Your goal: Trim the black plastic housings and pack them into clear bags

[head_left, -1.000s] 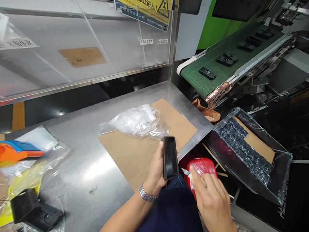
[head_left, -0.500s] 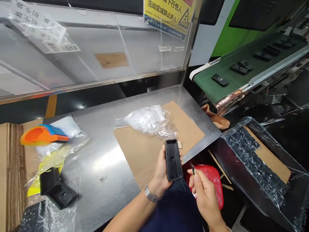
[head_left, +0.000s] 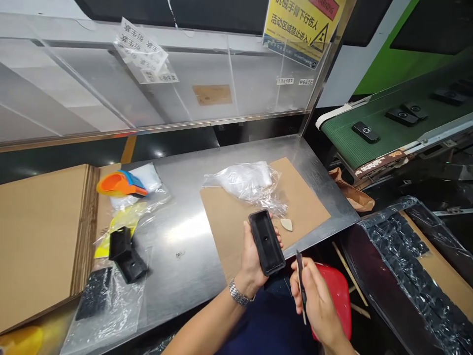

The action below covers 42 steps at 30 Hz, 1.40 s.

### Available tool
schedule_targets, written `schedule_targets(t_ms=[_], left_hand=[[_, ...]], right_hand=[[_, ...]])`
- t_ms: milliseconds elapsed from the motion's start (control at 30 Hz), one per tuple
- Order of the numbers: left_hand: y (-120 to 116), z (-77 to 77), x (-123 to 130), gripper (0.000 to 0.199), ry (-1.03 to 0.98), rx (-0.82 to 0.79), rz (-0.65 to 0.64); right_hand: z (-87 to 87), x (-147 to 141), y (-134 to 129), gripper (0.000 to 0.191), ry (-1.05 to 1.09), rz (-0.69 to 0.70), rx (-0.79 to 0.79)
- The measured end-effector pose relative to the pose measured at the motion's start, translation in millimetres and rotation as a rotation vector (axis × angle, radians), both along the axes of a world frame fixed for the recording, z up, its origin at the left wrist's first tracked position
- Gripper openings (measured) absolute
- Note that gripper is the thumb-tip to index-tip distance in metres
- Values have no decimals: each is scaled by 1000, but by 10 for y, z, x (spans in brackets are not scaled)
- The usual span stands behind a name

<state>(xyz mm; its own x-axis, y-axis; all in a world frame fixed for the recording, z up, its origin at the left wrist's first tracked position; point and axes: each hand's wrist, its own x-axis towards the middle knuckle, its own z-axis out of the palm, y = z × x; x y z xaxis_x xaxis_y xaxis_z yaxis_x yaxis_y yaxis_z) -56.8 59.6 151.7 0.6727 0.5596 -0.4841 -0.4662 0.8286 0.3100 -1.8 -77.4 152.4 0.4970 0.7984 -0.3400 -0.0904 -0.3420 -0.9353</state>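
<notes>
My left hand (head_left: 252,256), with a metal watch on its wrist, holds a black rectangular tray-like part (head_left: 266,241), its hollow side facing up and a small hole in its floor. Just to the right, my right hand (head_left: 314,291) grips a thin dark knife-like tool (head_left: 300,276) with its tip pointing up. A small pale rounded piece (head_left: 287,225) lies on the cardboard sheet (head_left: 218,222) beyond the black part. Crumpled clear plastic bags (head_left: 244,180) rest on the same sheet.
Two black parts (head_left: 127,254), an orange and blue object (head_left: 120,183) and stacked cardboard (head_left: 44,236) are at the left. A green conveyor (head_left: 343,140) carries black parts. Right of the red stool (head_left: 338,296) is a plastic-lined bin (head_left: 388,296) of wrapped parts.
The view has swung left, so the scene sits further right. The black part has tilted in my left hand, and the tool in my right hand has turned to show more of its length.
</notes>
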Motion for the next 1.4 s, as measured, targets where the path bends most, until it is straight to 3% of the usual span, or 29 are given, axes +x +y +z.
schedule_targets(t_ms=[100,200,367,967,1400], left_hand=[[25,41,-24,52,1,52,115],[45,61,-47,53,21,99,209],[31,32,-75,56,34,158,282],[18,-9,-91,61,-31,332,310],[24,-64,-93,60,-8,453,348]], right_hand=[[75,-72,-57,33,-405,202,-44],[104,-125,-58,33,-856,264,-87],[103,-175,12,35,-1148,271,-146],[134,-185,102,43,-1267,266,-187],[121,-177,138,45,-1181,352,-266]])
